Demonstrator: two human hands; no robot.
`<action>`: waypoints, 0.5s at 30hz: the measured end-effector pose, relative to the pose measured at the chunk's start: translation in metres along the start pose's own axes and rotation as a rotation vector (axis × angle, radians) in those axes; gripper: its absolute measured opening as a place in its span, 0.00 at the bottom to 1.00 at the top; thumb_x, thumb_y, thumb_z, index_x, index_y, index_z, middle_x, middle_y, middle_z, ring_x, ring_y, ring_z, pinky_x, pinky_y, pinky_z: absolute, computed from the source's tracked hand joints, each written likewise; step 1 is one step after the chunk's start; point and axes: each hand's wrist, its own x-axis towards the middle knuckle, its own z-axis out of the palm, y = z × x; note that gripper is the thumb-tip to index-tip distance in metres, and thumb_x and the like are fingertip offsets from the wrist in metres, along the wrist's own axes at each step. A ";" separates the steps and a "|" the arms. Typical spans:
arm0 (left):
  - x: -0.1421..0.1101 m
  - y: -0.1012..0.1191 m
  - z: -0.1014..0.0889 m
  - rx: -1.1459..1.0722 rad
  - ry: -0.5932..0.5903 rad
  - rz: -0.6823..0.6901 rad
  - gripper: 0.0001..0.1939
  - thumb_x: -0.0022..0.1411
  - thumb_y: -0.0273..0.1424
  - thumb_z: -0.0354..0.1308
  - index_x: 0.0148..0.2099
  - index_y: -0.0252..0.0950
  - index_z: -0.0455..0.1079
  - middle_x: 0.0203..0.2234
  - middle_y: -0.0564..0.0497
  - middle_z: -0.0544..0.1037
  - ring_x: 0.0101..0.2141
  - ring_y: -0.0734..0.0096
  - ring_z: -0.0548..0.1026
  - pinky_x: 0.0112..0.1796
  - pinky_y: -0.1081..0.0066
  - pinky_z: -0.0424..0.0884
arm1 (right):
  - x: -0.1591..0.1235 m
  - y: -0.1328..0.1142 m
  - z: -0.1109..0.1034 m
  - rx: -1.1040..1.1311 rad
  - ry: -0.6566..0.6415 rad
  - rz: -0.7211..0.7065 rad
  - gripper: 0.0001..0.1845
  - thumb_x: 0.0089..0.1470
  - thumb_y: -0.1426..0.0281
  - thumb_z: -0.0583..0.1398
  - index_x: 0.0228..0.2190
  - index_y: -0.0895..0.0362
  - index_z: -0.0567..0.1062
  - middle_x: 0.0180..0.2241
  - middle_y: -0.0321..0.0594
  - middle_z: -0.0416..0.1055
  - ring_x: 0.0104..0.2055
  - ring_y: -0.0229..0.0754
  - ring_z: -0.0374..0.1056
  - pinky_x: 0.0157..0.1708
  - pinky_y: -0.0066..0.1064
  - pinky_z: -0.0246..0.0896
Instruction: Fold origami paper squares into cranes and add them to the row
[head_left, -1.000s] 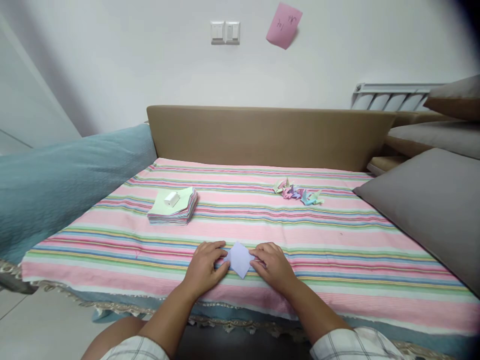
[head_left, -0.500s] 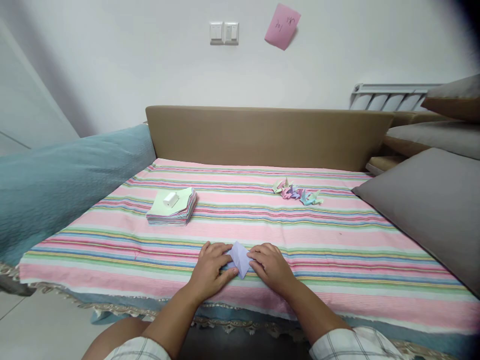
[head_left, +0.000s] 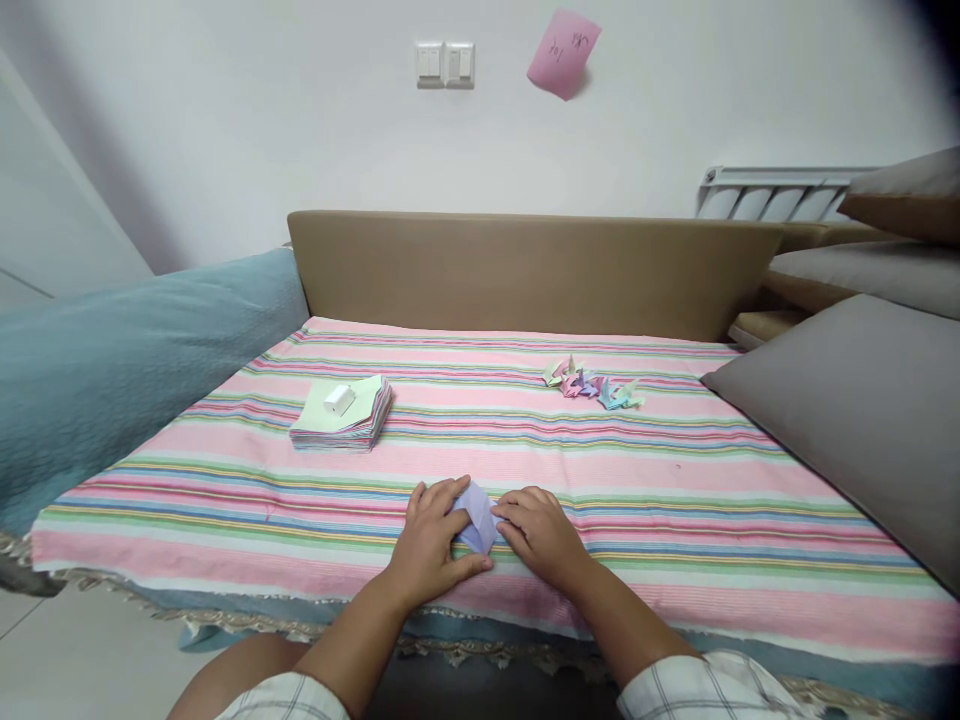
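A small folded sheet of purple origami paper [head_left: 478,522], creased into a diamond-like shape, lies on the striped cloth in front of me. From the left, my left hand [head_left: 435,535] holds it, fingers on its upper left part and thumb stretched along below its bottom point. At the paper's right corner, my right hand [head_left: 540,530] has thumb and fingertips closed on the edge. The fingers cover part of the paper's sides.
A stack of coloured paper [head_left: 341,425] sits to the left, with a small white block [head_left: 339,400] on top. Several folded paper cranes [head_left: 589,385] lie farther back on the right. Grey cushions [head_left: 847,400] line the right side; a brown backrest [head_left: 525,275] stands behind.
My left fingers have shifted up along the paper's upper left edge, and the left thumb has slid right and down to below its bottom point. The right hand stays nearly still.
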 end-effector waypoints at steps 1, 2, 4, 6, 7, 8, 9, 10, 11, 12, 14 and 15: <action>0.000 0.000 0.001 -0.003 0.003 -0.003 0.27 0.48 0.56 0.55 0.39 0.41 0.71 0.59 0.43 0.60 0.56 0.48 0.58 0.54 0.41 0.47 | 0.000 0.000 0.000 -0.002 -0.001 0.000 0.11 0.56 0.68 0.56 0.41 0.50 0.73 0.40 0.39 0.72 0.42 0.43 0.62 0.43 0.37 0.54; 0.001 0.001 0.002 -0.005 0.004 -0.006 0.28 0.46 0.57 0.56 0.40 0.41 0.71 0.59 0.43 0.59 0.56 0.48 0.58 0.54 0.41 0.47 | 0.000 0.000 0.000 -0.003 -0.003 0.000 0.11 0.56 0.68 0.56 0.41 0.50 0.73 0.40 0.39 0.72 0.42 0.43 0.62 0.43 0.37 0.54; 0.001 0.001 0.002 -0.008 0.006 -0.014 0.29 0.44 0.58 0.57 0.41 0.41 0.71 0.60 0.43 0.59 0.56 0.47 0.58 0.54 0.41 0.47 | 0.000 -0.001 -0.001 -0.003 -0.006 -0.001 0.11 0.56 0.68 0.56 0.41 0.50 0.73 0.40 0.39 0.72 0.42 0.43 0.62 0.43 0.36 0.54; 0.002 0.003 0.003 -0.008 0.006 -0.021 0.30 0.43 0.57 0.58 0.41 0.41 0.71 0.60 0.43 0.58 0.56 0.47 0.57 0.54 0.42 0.47 | 0.000 -0.001 -0.001 -0.004 -0.010 0.000 0.11 0.57 0.68 0.56 0.41 0.50 0.73 0.40 0.38 0.72 0.42 0.43 0.62 0.43 0.36 0.54; 0.002 0.003 0.003 -0.009 0.007 -0.026 0.30 0.43 0.57 0.59 0.41 0.41 0.71 0.60 0.43 0.58 0.56 0.46 0.57 0.54 0.41 0.47 | 0.000 -0.001 -0.001 -0.006 -0.012 0.000 0.11 0.56 0.68 0.56 0.41 0.51 0.73 0.40 0.39 0.72 0.42 0.43 0.62 0.43 0.37 0.54; 0.003 0.004 0.003 -0.011 0.008 -0.031 0.29 0.43 0.56 0.59 0.41 0.41 0.71 0.60 0.43 0.58 0.56 0.46 0.57 0.54 0.41 0.47 | 0.000 0.000 -0.001 -0.010 -0.014 0.001 0.11 0.56 0.69 0.56 0.41 0.51 0.73 0.40 0.39 0.72 0.42 0.43 0.62 0.43 0.37 0.54; 0.003 0.005 0.003 -0.013 0.009 -0.036 0.29 0.43 0.56 0.60 0.41 0.41 0.71 0.60 0.43 0.58 0.56 0.46 0.57 0.54 0.41 0.47 | 0.000 0.000 -0.001 -0.013 -0.015 0.001 0.11 0.56 0.69 0.56 0.41 0.51 0.73 0.40 0.39 0.72 0.42 0.44 0.62 0.43 0.37 0.54; 0.004 0.006 0.003 -0.016 0.012 -0.041 0.28 0.43 0.55 0.60 0.41 0.41 0.71 0.60 0.43 0.58 0.56 0.46 0.57 0.54 0.41 0.47 | 0.001 0.000 -0.001 -0.015 -0.017 0.002 0.11 0.56 0.69 0.56 0.41 0.51 0.73 0.40 0.39 0.72 0.42 0.44 0.62 0.43 0.37 0.54; 0.004 0.006 0.003 -0.018 0.017 -0.046 0.28 0.43 0.54 0.61 0.41 0.41 0.71 0.60 0.43 0.58 0.56 0.46 0.57 0.54 0.41 0.46 | 0.001 0.000 -0.001 -0.015 -0.019 0.003 0.11 0.56 0.68 0.56 0.41 0.50 0.73 0.40 0.40 0.71 0.42 0.44 0.62 0.43 0.37 0.54; 0.004 0.007 0.003 -0.019 0.023 -0.051 0.27 0.43 0.54 0.62 0.41 0.42 0.72 0.60 0.44 0.58 0.56 0.46 0.57 0.54 0.41 0.46 | 0.001 0.000 -0.001 -0.015 -0.019 0.004 0.11 0.56 0.68 0.56 0.41 0.50 0.73 0.40 0.40 0.71 0.42 0.44 0.62 0.43 0.37 0.54; 0.005 0.008 0.004 -0.020 0.036 -0.054 0.25 0.43 0.52 0.63 0.40 0.42 0.72 0.60 0.44 0.59 0.56 0.46 0.57 0.54 0.41 0.46 | 0.001 -0.001 -0.001 -0.011 -0.017 0.006 0.11 0.57 0.68 0.55 0.41 0.51 0.73 0.40 0.40 0.71 0.43 0.44 0.62 0.43 0.38 0.54; 0.005 0.009 0.005 -0.021 0.042 -0.051 0.24 0.43 0.51 0.63 0.39 0.43 0.73 0.60 0.45 0.59 0.56 0.46 0.58 0.54 0.41 0.46 | 0.000 -0.001 -0.002 -0.009 -0.016 0.007 0.11 0.57 0.67 0.55 0.41 0.51 0.73 0.41 0.40 0.71 0.43 0.44 0.62 0.43 0.38 0.54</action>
